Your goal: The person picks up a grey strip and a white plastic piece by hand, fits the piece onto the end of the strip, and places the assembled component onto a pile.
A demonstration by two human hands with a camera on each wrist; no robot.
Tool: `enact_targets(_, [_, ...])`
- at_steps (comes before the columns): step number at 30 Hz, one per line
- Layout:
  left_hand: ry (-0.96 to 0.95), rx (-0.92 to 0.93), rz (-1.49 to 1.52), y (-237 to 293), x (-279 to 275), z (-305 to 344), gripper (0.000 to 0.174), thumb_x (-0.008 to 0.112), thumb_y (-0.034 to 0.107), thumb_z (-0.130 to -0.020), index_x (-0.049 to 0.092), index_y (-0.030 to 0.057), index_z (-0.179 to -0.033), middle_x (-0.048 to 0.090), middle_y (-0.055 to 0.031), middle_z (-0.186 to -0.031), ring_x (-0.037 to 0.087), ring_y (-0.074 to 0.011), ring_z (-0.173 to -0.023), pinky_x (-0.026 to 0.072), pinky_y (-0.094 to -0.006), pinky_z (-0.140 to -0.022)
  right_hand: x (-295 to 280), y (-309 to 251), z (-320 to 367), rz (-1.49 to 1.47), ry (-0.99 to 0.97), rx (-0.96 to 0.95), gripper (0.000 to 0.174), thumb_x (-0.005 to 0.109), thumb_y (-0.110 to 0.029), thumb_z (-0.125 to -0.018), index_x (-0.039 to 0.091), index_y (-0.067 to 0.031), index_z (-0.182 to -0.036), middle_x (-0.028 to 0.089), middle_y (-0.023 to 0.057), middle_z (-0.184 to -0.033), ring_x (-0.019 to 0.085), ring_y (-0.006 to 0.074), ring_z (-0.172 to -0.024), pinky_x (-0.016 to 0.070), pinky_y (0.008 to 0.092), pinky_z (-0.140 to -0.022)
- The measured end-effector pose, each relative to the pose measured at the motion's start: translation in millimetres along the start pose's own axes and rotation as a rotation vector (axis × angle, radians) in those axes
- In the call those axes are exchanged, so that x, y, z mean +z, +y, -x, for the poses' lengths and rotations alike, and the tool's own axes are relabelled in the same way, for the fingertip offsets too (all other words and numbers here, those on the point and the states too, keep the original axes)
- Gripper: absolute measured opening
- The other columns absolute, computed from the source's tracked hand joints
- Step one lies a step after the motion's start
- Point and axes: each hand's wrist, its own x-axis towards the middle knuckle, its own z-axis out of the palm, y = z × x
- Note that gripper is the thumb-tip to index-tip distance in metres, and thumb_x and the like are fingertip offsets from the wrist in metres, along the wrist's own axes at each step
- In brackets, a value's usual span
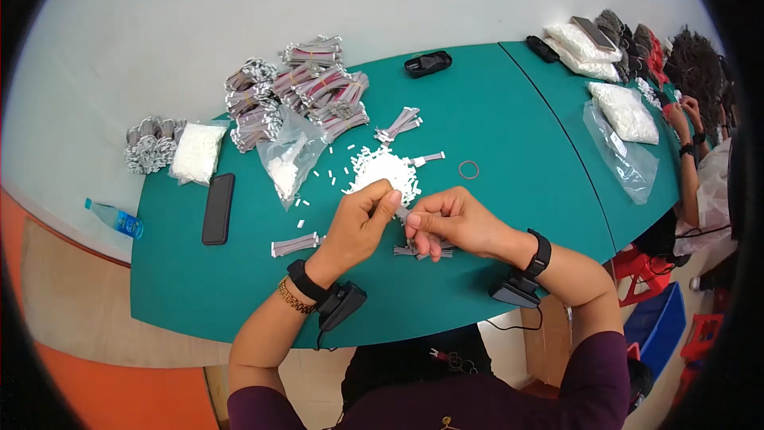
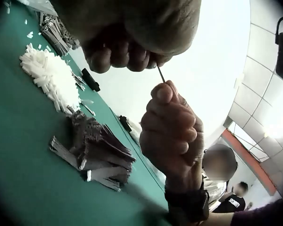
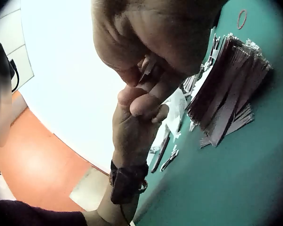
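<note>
Above the table my left hand (image 1: 362, 223) and right hand (image 1: 461, 223) meet over a short flat grey ribbon cable (image 1: 403, 213). Each pinches it between thumb and forefinger. Seen edge-on in the left wrist view, the cable (image 2: 161, 74) is a thin line joining both sets of fingertips. A whitish end (image 3: 150, 63) shows between the fingers in the right wrist view. Loose grey ribbon cables (image 2: 97, 153) lie heaped below the hands, partly covered by them in the head view. Just beyond is a heap of small white tube-like pieces (image 1: 386, 171), with a few scattered to its left.
Bundled ribbon cables (image 1: 318, 87) are stacked at the back left, beside an open plastic bag (image 1: 294, 147) and a filled white bag (image 1: 197, 151). A phone (image 1: 218, 209) lies left, a rubber band (image 1: 469, 170) right. Another person's hands (image 1: 684, 115) work at the far right.
</note>
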Motion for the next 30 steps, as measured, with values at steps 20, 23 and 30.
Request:
enact_targets(20, [-0.084,-0.304,0.324,22,-9,46,0.037,0.042,0.035,-0.096,0.05,0.0063,-0.075,0.038,0.0041,-0.061,0.031,-0.0039,-0.054,0.0278,-0.0195,-0.048,17,6,8,0.026,-0.14,-0.031,0.026,0.052,-0.02,-0.092,0.061,0.0011,-0.082,0.061,0.0069,-0.064,0.056,0.0106,-0.05,0.045,0.0218,-0.048])
enact_targets(23, [-0.09,-0.219,0.193,17,-6,41,0.035,0.044,0.033,-0.096,0.05,0.0059,-0.074,0.04,0.0038,-0.062,0.034,-0.0036,-0.054,0.0286,-0.0193,-0.048,16,6,8,0.073,-0.153,-0.012,0.026,0.052,-0.022,-0.092,0.062,0.0009,-0.084,0.062,0.0068,-0.065,0.057,0.0108,-0.051,0.0455,0.0215,-0.048])
enact_targets(30, [0.021,-0.175,-0.138,16,-44,58,0.034,0.049,0.027,-0.094,0.05,0.0033,-0.07,0.045,0.0027,-0.063,0.04,-0.0039,-0.057,0.0321,-0.0198,-0.051,-12,-5,-1,0.501,0.206,-0.363,0.02,0.061,-0.017,-0.086,0.064,0.0015,-0.081,0.062,0.006,-0.066,0.055,0.0083,-0.059,0.0437,0.025,-0.053])
